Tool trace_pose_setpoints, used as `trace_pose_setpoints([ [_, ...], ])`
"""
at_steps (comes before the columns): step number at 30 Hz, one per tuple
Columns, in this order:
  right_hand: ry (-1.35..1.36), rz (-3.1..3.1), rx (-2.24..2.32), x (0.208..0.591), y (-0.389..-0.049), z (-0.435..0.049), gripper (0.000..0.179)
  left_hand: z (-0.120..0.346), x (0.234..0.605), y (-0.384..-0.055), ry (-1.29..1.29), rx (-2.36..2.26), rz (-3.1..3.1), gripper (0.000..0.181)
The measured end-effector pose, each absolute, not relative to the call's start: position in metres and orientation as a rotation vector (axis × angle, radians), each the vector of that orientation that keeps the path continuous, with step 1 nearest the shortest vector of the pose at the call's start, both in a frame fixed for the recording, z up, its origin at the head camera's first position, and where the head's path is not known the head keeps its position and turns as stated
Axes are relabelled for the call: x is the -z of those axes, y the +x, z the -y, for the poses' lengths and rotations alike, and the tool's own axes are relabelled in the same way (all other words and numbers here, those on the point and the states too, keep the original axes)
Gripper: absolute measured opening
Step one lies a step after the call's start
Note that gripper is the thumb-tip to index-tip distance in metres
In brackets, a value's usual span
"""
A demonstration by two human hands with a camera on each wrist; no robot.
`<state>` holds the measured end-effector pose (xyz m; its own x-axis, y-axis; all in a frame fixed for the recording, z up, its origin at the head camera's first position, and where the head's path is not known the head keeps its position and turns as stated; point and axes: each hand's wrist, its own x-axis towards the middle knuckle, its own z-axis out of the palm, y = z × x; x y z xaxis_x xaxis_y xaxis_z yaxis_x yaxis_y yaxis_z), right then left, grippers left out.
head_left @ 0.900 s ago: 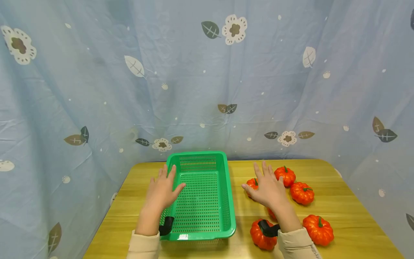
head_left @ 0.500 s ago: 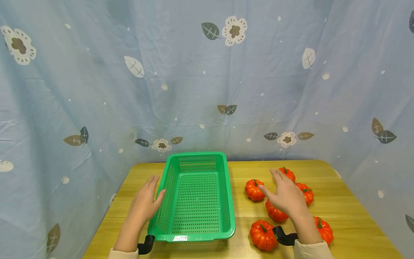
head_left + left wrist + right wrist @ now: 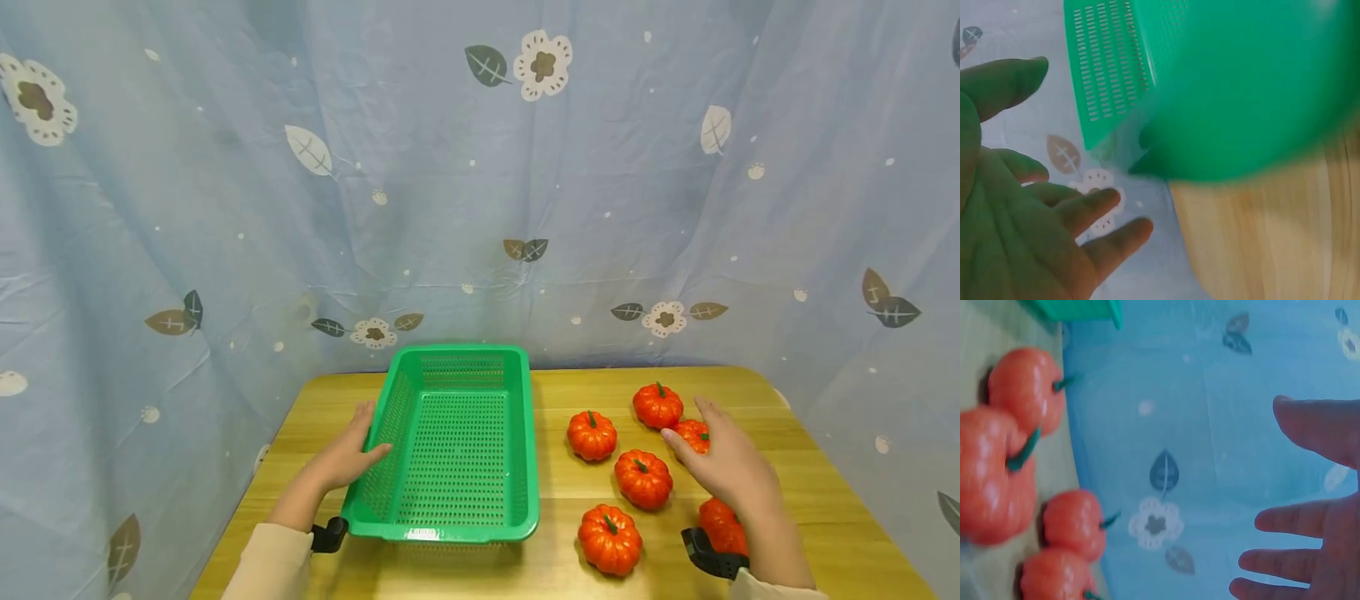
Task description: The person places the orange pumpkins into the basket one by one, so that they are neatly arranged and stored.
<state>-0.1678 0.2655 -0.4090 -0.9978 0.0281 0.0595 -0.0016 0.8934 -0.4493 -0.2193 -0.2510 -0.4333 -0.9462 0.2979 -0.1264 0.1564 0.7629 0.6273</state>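
A green perforated plastic basket (image 3: 534, 450) stands on the wooden table, with nothing in it. My left hand (image 3: 341, 457) is beside its left rim, fingers extended; whether they touch the rim I cannot tell. In the left wrist view the same hand (image 3: 1029, 231) has its fingers spread, and the basket's near part is blurred. Over the right side of the table, my right hand (image 3: 731, 471) holds nothing, its thumb apart from the fingers. It partly covers one small orange pumpkin (image 3: 690, 432), and the forearm hides part of another pumpkin (image 3: 720, 521).
Several more small pumpkins with green stems lie between basket and right hand, among them a front pumpkin (image 3: 610, 542), a middle pumpkin (image 3: 643, 480) and a back pumpkin (image 3: 657, 407). A blue patterned curtain (image 3: 450, 208) hangs behind the wooden table (image 3: 817, 517).
Both hands have moved apart: the left from above the basket to its left side, the right further right across the pumpkins. The basket's near edge has shifted slightly away.
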Motion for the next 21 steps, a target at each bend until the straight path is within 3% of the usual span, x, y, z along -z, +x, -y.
trace_pose_setpoints([
  [10,-0.131,2.996,-0.779,0.423,-0.154,-0.304,0.091,0.269,0.444,-0.230,0.236,-1.118,-2.612,0.087],
  [21,-0.269,3.012,-0.859,0.439,-0.148,-0.338,0.092,0.256,0.478,-0.225,0.149,-1.401,-2.589,0.073],
])
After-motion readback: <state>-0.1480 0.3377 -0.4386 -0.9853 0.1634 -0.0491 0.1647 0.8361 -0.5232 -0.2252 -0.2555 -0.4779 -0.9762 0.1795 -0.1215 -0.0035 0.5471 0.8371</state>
